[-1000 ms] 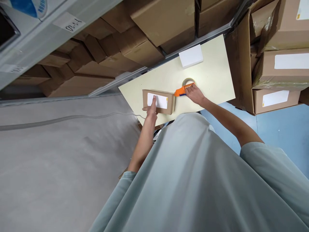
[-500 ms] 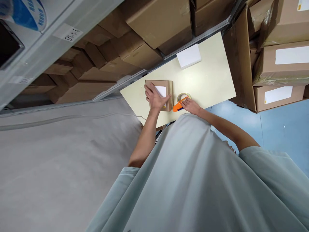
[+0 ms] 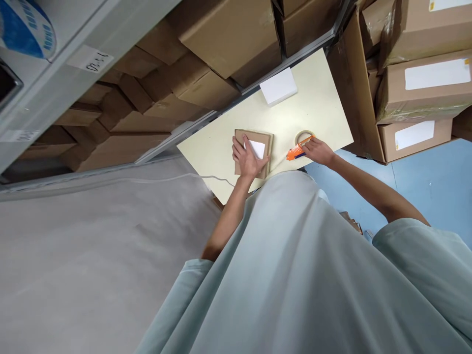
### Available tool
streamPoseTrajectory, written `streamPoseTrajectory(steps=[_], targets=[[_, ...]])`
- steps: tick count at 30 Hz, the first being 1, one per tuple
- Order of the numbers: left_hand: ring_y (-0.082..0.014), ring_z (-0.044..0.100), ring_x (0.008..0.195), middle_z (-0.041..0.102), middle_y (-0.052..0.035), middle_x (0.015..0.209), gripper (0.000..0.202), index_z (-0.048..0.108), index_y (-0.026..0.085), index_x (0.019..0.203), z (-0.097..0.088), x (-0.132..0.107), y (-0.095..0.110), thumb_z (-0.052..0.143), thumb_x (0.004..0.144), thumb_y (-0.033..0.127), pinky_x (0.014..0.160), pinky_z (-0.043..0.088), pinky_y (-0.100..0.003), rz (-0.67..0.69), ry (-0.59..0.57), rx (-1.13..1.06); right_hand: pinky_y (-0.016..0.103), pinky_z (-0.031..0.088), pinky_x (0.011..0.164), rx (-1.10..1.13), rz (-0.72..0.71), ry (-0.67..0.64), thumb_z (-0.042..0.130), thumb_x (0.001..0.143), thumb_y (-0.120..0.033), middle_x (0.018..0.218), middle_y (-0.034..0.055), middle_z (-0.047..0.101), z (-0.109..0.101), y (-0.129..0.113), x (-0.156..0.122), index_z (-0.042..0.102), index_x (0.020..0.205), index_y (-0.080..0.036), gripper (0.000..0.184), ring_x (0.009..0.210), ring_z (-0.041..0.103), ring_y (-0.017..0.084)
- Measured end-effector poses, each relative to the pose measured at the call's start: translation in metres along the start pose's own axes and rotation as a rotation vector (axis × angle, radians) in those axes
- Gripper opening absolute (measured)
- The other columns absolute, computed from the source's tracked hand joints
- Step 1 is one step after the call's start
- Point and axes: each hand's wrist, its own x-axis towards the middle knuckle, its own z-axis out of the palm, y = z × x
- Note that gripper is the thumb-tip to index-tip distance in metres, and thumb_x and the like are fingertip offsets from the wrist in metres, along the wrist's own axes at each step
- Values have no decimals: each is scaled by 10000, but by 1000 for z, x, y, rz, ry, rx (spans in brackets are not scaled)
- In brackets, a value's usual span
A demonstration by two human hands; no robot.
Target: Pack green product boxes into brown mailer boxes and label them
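Note:
My left hand (image 3: 248, 158) spans the top of a small cardboard box (image 3: 262, 136), fingers over its left side and thumb at its right edge. A white label (image 3: 258, 148) on the box is partly covered by the hand. To the right, my right hand (image 3: 317, 150) is closed around an orange tape dispenser (image 3: 296, 151) with a roll of tape (image 3: 304, 133) in it. A pale strip, apparently tape, runs from the dispenser toward the lower right side of the box. Both are over a cream tabletop (image 3: 317, 93).
A white box (image 3: 278, 86) lies at the table's back edge. Shelves with many cardboard boxes (image 3: 228, 34) stand behind. At right, a large open carton (image 3: 354, 88) holds labelled boxes (image 3: 413, 135). A grey cable (image 3: 177, 178) reaches the table's left edge.
My right hand has drawn the tape dispenser rightward, away from the box. The box has shifted right and turned slightly under my left hand. The view has also shifted a little.

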Motion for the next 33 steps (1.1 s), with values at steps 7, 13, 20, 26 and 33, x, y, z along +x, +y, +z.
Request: streamPoseTrajectory(steps=[7,13,20,26,33], targets=[[-510,199,1720,64,-320,1885,1302,190,132,1803,4,-1,20,905,782,508,1361,231,-691,-142,43,-33,603,408,1160,-50,87,-3,415,1151,-316,1248,292,767,0,-29,27,663,1373,7,464,1156,656,406],[-509,239,1709,93,-335,1877,1312,180,128,1804,4,-9,31,907,791,538,1343,278,-675,-292,93,-91,601,396,1203,61,268,74,424,1133,-265,1236,309,767,12,-73,38,697,1329,12,435,1171,674,427],[-537,224,1706,86,-350,1876,1275,195,139,1791,14,-17,35,898,778,464,1331,248,-723,-319,144,-177,653,430,1174,159,550,335,446,1128,-374,1097,278,789,6,-90,60,692,1339,-40,465,1062,704,431],[-556,75,1754,21,-379,1873,1311,201,83,1790,6,-20,32,918,759,458,1372,135,-726,-289,132,-310,638,478,1152,24,489,459,441,1142,-438,1138,291,786,-61,-98,83,653,1401,-29,528,1102,724,439],[-449,47,1791,139,-222,1917,1044,278,217,1807,-83,-4,27,760,930,516,1396,198,-691,-15,465,-587,663,544,1036,-57,224,636,440,1138,-522,1066,240,801,-164,-141,119,735,1249,-207,446,1038,741,467]])
